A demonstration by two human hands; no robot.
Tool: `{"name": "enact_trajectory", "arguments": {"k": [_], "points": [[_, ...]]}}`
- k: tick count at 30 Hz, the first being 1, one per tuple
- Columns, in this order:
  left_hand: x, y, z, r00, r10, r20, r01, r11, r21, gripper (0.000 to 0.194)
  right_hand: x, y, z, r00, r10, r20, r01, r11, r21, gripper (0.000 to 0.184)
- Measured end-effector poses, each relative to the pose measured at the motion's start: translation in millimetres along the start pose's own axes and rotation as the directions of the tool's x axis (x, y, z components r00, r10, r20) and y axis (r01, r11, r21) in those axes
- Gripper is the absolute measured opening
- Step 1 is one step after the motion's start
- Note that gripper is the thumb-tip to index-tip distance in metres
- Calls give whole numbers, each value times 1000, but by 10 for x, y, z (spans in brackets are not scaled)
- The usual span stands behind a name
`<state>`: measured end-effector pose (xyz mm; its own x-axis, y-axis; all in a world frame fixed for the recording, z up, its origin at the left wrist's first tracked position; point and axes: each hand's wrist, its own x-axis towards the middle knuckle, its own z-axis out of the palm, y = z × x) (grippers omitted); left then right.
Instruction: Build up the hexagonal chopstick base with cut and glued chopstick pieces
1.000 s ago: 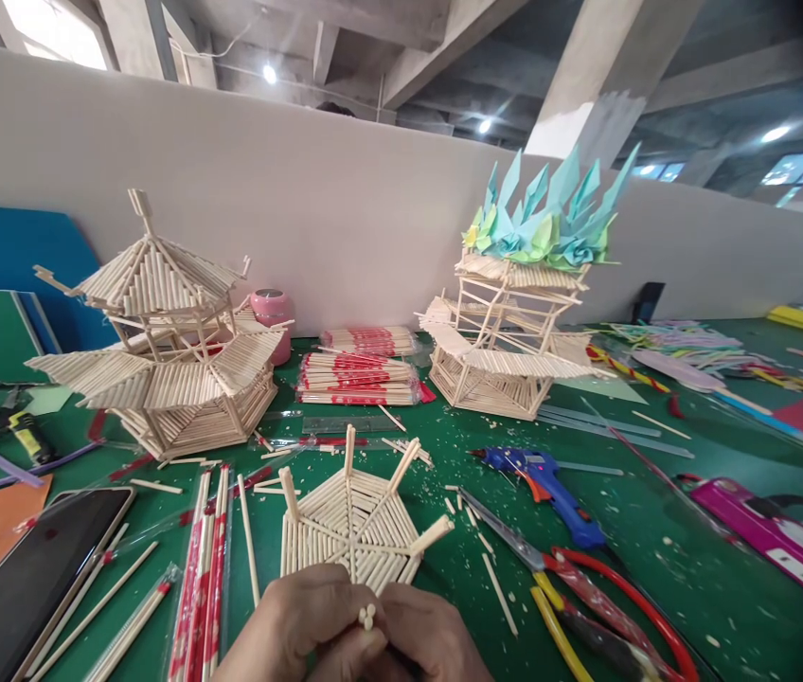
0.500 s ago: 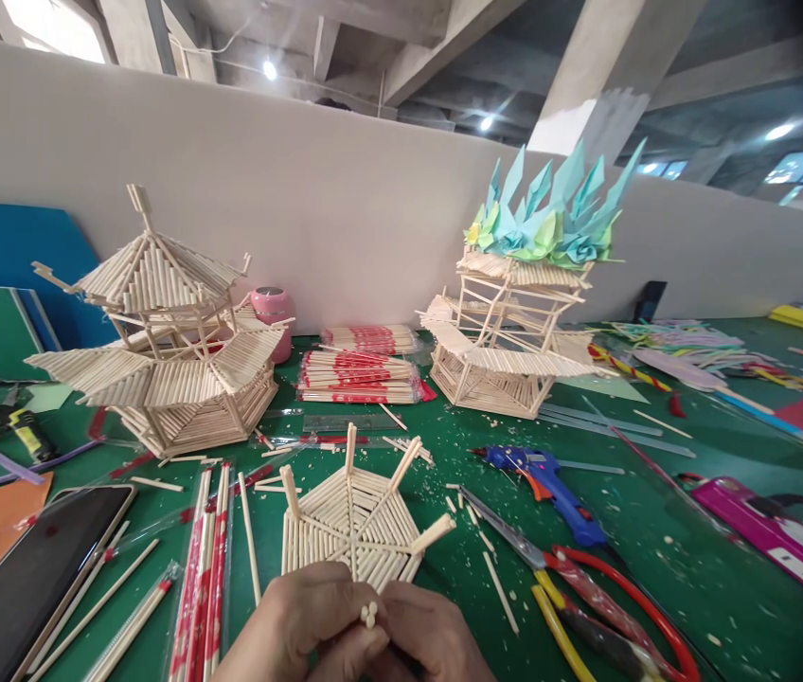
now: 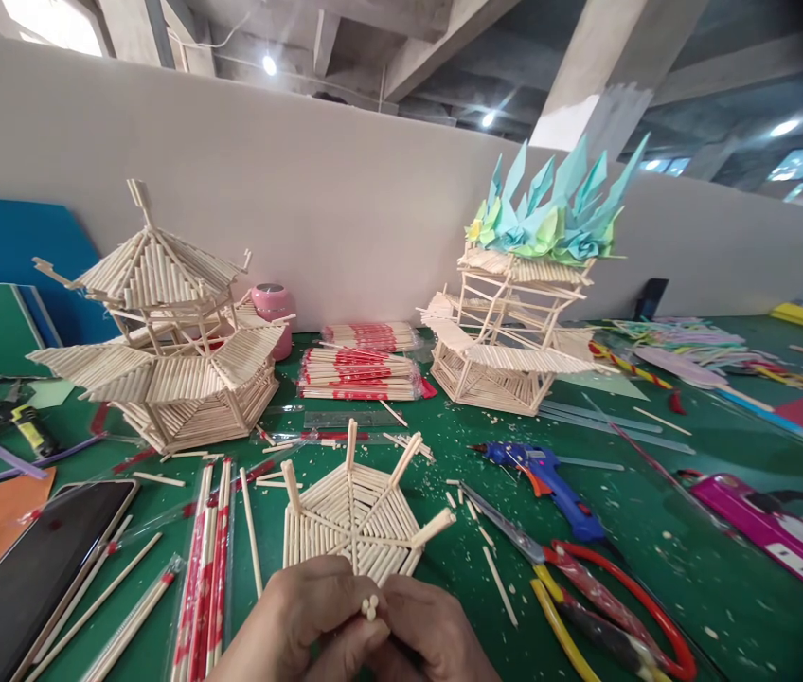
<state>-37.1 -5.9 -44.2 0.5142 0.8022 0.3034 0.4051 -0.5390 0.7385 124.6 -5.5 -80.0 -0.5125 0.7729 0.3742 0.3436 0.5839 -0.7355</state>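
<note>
- One orange paper (image 3: 4, 535) lies far left of the fingers, partly under the one phone (image 3: 39, 583).
- One stick pavilion (image 3: 178, 384) stands upright beyond the fingers, to their left; one pink container (image 3: 271, 301) is behind its right side.
- Wrapped sticks (image 3: 213, 578) lie left of the fingers, overlapping too much to count.
- One loose stick (image 3: 249, 532) lies near the fingers, just left of them.
- One left hand (image 3: 294, 611): its thumb and forefinger are pinched narrow on the bundle.
- One stick base (image 3: 345, 526), six-sided, lies flat just beyond the fingers; four posts show on it, and the hands hide its near edge.
- One bundle of sticks (image 3: 370, 608) sits between the fingertips of both hands; three pale ends poke out, facing the camera.
- Two piles of stick packs (image 3: 359, 374) rest farther off, straight past the base from the fingers.
- One right hand (image 3: 434, 625): its fingers are curled in on the bundle's right side, their tips partly hidden.
- One second pavilion (image 3: 497, 355), topped with blue and green folded paper (image 3: 550, 213), stands beyond the fingers to the right.
- One pair of scissors (image 3: 505, 526), one blue glue gun (image 3: 550, 483) and one magenta plastic object (image 3: 763, 526) lie right of the fingers.
</note>
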Motion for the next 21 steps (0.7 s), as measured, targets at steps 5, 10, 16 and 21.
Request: {"name": "enact_trajectory", "arguments": {"k": [5, 10, 16, 21], "points": [[23, 18, 4, 999, -14, 35, 14, 1000, -12, 21, -30, 5, 1, 999, 40, 16, -41, 996, 82, 48], [37, -10, 11, 994, -15, 106, 24, 995, -92, 22, -16, -3, -10, 999, 37, 24, -39, 994, 101, 47], [45, -6, -20, 994, -14, 107, 26, 993, -115, 20, -26, 2, 3, 998, 52, 19, -54, 993, 105, 47], [40, -13, -5, 995, -18, 95, 24, 998, -61, 21, -15, -3, -8, 999, 34, 18, -35, 995, 94, 45]]}}
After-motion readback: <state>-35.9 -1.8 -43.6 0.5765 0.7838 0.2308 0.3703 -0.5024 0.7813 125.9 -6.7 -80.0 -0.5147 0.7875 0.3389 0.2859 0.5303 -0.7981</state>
